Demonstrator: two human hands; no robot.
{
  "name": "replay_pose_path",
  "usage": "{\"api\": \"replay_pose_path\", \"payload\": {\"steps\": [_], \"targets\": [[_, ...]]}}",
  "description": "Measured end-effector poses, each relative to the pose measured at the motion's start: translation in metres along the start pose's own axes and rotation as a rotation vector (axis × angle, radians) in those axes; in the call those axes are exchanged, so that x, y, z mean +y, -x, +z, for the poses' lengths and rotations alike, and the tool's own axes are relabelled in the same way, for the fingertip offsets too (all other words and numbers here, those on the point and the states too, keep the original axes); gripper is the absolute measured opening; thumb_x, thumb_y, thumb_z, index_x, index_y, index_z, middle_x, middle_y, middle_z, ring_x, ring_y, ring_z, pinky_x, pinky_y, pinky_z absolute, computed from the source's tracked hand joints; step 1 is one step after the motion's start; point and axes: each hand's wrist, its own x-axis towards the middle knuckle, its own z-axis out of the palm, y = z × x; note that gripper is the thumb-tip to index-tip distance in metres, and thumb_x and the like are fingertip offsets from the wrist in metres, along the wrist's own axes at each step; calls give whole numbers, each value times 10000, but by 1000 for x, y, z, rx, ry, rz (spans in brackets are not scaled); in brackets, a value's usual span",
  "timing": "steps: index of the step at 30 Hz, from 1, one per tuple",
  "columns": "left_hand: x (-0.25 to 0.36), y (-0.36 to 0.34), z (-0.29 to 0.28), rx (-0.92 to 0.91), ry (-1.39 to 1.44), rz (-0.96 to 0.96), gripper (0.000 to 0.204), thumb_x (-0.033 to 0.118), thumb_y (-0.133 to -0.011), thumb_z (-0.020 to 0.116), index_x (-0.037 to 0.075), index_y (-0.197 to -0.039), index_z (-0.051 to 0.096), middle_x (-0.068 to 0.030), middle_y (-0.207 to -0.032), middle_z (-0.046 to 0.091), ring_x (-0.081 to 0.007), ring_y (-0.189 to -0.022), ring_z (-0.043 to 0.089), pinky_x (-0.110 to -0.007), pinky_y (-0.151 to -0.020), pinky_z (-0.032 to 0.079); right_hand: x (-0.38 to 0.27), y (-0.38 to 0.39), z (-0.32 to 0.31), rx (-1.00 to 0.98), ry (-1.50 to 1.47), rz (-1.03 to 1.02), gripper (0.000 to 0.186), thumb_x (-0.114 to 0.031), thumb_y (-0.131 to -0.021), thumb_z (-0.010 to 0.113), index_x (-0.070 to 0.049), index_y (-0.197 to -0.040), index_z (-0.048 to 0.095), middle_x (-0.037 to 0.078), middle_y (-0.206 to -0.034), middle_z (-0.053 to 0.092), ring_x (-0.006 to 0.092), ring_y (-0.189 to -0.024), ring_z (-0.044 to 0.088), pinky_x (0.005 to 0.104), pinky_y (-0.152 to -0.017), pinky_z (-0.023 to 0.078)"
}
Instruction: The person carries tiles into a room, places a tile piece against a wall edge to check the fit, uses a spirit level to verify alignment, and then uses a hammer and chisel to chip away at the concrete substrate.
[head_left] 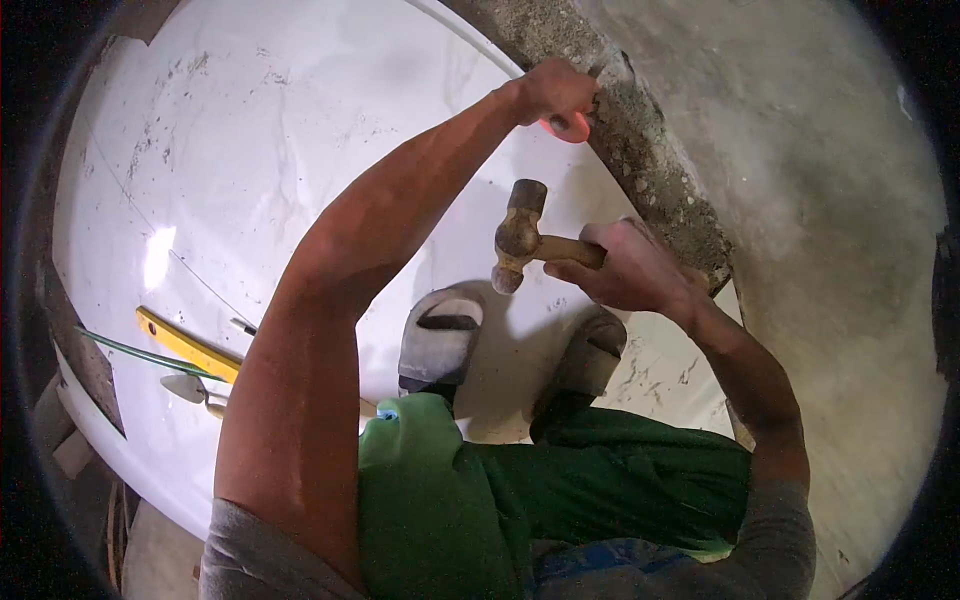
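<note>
My left hand [557,90] is closed around a chisel, of which mainly the round orange guard [572,128] shows below the fist. Its dark tip seems to poke out toward the rough concrete strip [650,150] along the wall, though whether it touches cannot be told. A worn ball-peen hammer [517,236] is in my right hand [640,265], gripped by its wooden handle. The hammer head hangs over the tiles, apart from the chisel, lower and nearer to me.
Glossy white marbled tiles [230,150] cover the floor, dusty in places. A grey plastered wall [810,180] rises on the right. To my left lie a yellow level [185,343], a trowel [185,387] and a green hose-like strip [140,350]. My feet wear grey slides [440,340].
</note>
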Motion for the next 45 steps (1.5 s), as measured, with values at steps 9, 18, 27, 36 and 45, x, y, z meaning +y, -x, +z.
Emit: {"api": "replay_pose_path", "payload": {"steps": [9,18,27,36,45], "targets": [[-2,4,-7,85,-44,55,317,331,-934,518,56,-787,577,-116,-711,630,-301,-696,658,-416,-634,522,-10,-16,20,66,46,-104,532,-529,-847,683,-2,-774,683,221,-671,650,388,-674,673,474,-667,523],[-10,-6,-1,-22,43,-60,311,328,-941,507,56,-847,624,-115,-732,653,-302,-724,678,-419,-682,535,14,-43,-13,115,-35,18,619,-595,-848,655,21,-792,689,229,-751,675,402,-733,679,483,-695,526],[-7,-6,-4,-136,-108,-123,283,322,-934,552,47,-946,618,-125,-799,670,-302,-786,687,-418,-719,543,-28,-13,-1,-130,39,-302,492,-498,-863,699,-6,-860,710,173,-653,650,298,-605,649,412,-636,516],[-24,-11,-6,-146,-120,-52,264,335,-904,588,74,-901,626,-155,-870,674,-314,-824,676,-440,-736,524,-18,-24,0,-63,54,-243,516,-503,-876,664,2,-775,701,199,-741,685,389,-731,685,480,-701,534],[-13,-25,1,41,-53,51,304,333,-805,658,88,-638,592,-105,-598,574,-274,-549,594,-413,-529,453,22,-41,-25,242,-185,-26,560,-514,-823,734,42,-788,672,233,-678,626,341,-605,630,436,-605,487]]}}
